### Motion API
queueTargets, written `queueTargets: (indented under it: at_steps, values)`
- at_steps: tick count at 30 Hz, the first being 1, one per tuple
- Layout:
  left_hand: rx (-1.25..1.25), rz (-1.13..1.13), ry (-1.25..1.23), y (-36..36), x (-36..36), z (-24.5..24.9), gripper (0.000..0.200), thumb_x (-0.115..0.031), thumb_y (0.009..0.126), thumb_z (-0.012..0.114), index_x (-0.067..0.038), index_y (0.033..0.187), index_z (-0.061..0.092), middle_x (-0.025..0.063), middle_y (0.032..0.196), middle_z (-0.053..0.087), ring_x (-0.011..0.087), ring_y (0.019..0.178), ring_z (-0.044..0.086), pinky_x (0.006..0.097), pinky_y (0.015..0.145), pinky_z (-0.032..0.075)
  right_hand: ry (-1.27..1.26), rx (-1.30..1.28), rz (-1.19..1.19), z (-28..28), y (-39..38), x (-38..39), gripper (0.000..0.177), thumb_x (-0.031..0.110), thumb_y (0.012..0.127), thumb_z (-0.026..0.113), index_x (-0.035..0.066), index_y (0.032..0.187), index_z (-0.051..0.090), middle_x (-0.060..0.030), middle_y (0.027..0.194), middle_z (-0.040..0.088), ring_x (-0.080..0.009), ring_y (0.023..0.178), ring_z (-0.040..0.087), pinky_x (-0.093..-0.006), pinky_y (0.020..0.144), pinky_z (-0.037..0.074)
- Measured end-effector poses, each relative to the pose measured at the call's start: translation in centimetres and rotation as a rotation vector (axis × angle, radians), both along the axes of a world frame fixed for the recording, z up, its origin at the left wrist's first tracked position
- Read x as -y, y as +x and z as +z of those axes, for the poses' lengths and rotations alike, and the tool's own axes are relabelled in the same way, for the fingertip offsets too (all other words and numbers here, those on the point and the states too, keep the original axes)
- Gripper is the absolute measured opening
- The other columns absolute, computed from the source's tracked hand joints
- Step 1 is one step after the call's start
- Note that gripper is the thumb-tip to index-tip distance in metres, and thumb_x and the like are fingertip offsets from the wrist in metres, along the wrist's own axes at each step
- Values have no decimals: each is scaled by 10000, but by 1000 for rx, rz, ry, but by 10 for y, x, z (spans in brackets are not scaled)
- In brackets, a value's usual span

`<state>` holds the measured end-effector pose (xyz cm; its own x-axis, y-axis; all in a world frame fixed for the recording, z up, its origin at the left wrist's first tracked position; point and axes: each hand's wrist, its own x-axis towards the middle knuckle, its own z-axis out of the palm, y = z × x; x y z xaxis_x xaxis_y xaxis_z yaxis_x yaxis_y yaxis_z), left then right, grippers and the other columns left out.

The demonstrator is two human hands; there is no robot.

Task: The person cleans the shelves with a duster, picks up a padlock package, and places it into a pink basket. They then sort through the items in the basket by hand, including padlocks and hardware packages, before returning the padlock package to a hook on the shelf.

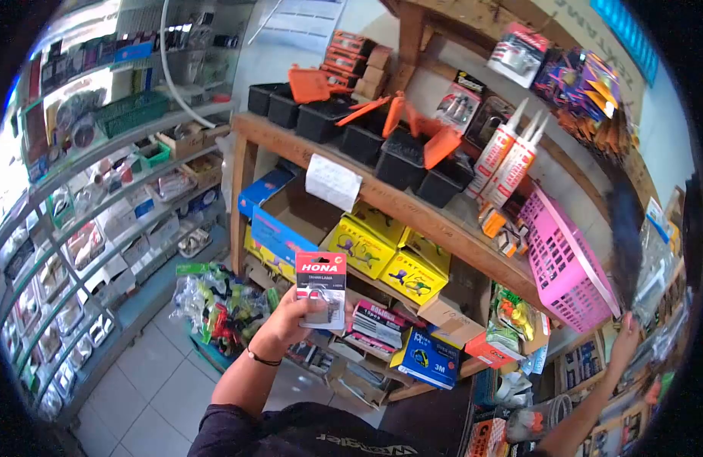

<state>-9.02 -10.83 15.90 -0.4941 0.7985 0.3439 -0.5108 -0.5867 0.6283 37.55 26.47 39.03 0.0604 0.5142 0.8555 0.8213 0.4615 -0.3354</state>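
Observation:
My left hand [290, 324] is raised in front of the lower shelf and is closed around a carded padlock package [321, 288] with a red "HONA" header. A dark band sits on that wrist. Far to the right, my right hand [624, 335] is stretched out and grips the handle of a black feather duster [624, 228], whose feathers stand up beside the pink basket [568, 270]. Both arms wear dark sleeves.
A wooden shelf [412, 209] carries black bins with orange lids [367, 126], sealant tubes [508, 156] and yellow boxes [386, 255]. An open blue carton [279, 221] sits below it. Grey wire racks of packaged goods [85, 221] line the left. Bagged items [218, 308] lie on the tiled floor.

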Motion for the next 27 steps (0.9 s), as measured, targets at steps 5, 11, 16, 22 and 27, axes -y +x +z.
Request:
queueTargets:
  at_steps: [5,11,16,22,27]
  values:
    - [246,-99,-12,-5,9,-24,382,-172,741,551,21,1065,492,203,919,589,356,819,608,467,657,521,39,-486,308,-187,-43,70,271,251,885,507,19,1021,477,-96,787,527,-161,611,501,-262,537,408]
    - [373,-77,-27,0,-22,-63,602,-550,828,419,-57,1171,456,166,1036,579,358,872,591,503,662,500,-1140,-311,1099,-357,-159,241,210,238,843,553,124,683,627,13,673,603,-86,592,540,-247,475,411]
    - [647,-134,19,17,-41,-83,674,-628,838,287,-84,1212,425,179,1050,571,363,885,581,529,731,477,-1194,179,1009,-351,-170,284,272,258,799,651,15,709,568,-8,534,528,-57,495,440,-235,460,378]
    - [789,-254,336,25,-31,-106,684,-635,839,270,-106,1247,415,193,1160,525,383,995,537,530,796,457,-1423,225,824,-369,-125,270,290,249,792,657,5,705,528,-62,590,542,-75,559,452,-258,513,396]
    - [637,-192,282,30,-13,-98,728,-651,780,419,-124,1280,373,192,1218,481,401,1104,466,537,908,384,-1396,326,1012,-364,-122,282,304,269,809,640,2,712,533,-46,601,543,-75,554,456,-247,516,396]
